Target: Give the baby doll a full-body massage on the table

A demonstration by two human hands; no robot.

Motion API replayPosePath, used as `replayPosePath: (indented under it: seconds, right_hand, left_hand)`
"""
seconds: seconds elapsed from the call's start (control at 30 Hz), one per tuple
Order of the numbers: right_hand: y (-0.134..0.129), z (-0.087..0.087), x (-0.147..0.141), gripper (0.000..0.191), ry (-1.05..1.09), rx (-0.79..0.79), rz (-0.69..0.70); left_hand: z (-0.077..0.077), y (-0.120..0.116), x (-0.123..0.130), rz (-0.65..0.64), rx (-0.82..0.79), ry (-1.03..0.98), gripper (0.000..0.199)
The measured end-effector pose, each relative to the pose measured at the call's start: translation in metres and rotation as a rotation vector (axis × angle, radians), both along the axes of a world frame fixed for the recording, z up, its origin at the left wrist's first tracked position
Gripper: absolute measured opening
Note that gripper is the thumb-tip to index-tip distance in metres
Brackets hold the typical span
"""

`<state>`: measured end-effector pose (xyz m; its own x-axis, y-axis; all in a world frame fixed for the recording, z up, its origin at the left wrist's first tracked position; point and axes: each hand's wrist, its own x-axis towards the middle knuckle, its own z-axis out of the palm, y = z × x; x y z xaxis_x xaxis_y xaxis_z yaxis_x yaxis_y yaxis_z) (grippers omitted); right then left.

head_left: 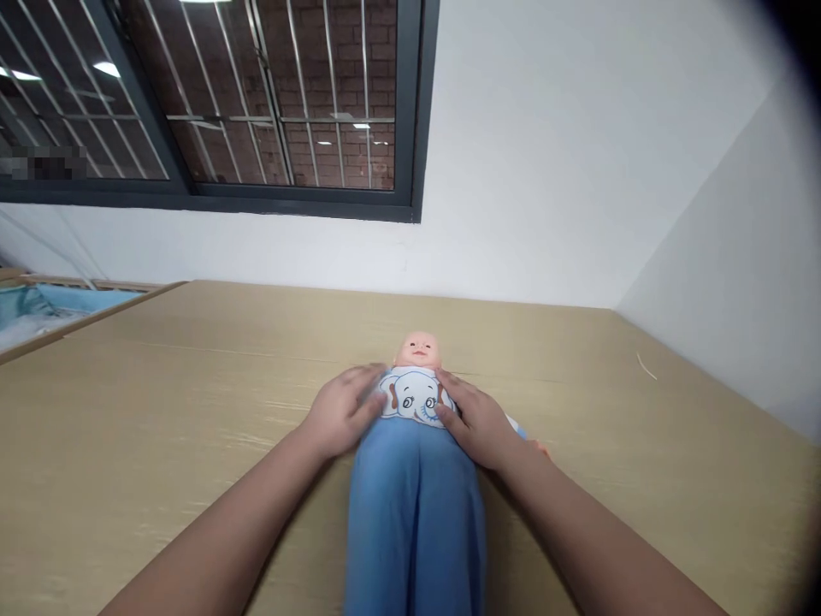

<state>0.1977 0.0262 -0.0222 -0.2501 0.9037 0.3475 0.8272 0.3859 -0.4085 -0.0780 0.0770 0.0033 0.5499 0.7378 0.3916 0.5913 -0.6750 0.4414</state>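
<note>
A baby doll [420, 351] lies face up on a tan surface, its head toward the wall. It wears a white top with an elephant face [416, 395] and long blue trousers [416, 505] that stretch toward me. My left hand [350, 406] rests against the left side of the doll's top, fingers stretched out and slightly blurred. On the opposite side, my right hand [478, 419] lies flat along the top's edge, fingers extended. An orange-pink doll hand [542, 448] shows beyond my right wrist; the doll's other arm is hidden.
The tan tabletop [224, 368] reaches back to a white wall [513, 171]. A blue-lined bin [90, 299] sits past the left edge. A thin pale strip [646, 366] lies at the right. Above is a dark-framed window [410, 111] with metal bars.
</note>
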Motion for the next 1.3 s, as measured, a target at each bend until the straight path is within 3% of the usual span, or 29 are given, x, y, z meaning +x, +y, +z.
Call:
replayPosePath:
  seconds: [0.1,0.2,0.33,0.47,0.7,0.83,0.97,1.03,1.2,1.3]
  right_hand:
    - [0.001,-0.001,0.001,0.061,0.000,0.019,0.017]
    - [0.002,-0.004,0.003,0.058,0.005,0.034,0.038]
    - [0.002,-0.005,0.004,0.054,-0.001,0.022,0.052]
    - [0.000,0.000,0.000,0.054,-0.016,0.021,0.061]
    - [-0.002,0.004,-0.001,0.056,-0.030,0.021,0.073]
    - [0.000,0.004,0.002,0.058,-0.043,0.017,0.071]
    - [-0.010,0.016,-0.007,0.052,-0.090,0.095,0.028]
    - [-0.023,0.026,-0.018,0.046,-0.132,0.170,0.094]
    - [-0.054,0.041,-0.048,0.044,-0.133,0.137,0.597]
    - [-0.051,0.039,-0.048,0.053,-0.135,0.061,0.598]
  left_hand:
    - [0.011,-0.033,0.016,-0.431,0.061,-0.012,0.058]
    - [0.013,-0.053,0.030,-0.592,0.045,0.050,0.061]
    - [0.009,-0.051,0.034,-0.539,0.019,0.099,0.066]
    - [0.005,-0.032,0.030,-0.388,-0.007,0.163,0.074]
    - [-0.012,0.004,0.022,-0.193,-0.062,0.145,0.064]
    - [-0.018,0.008,0.018,-0.129,-0.070,0.096,0.056]
    - [-0.019,0.007,0.017,-0.122,-0.059,0.061,0.055]
    - [-0.020,0.008,0.017,-0.129,-0.057,0.053,0.055]
    - [-0.022,0.010,0.016,-0.139,-0.030,0.026,0.054]
    - [-0.024,0.013,0.015,-0.170,-0.011,0.005,0.051]
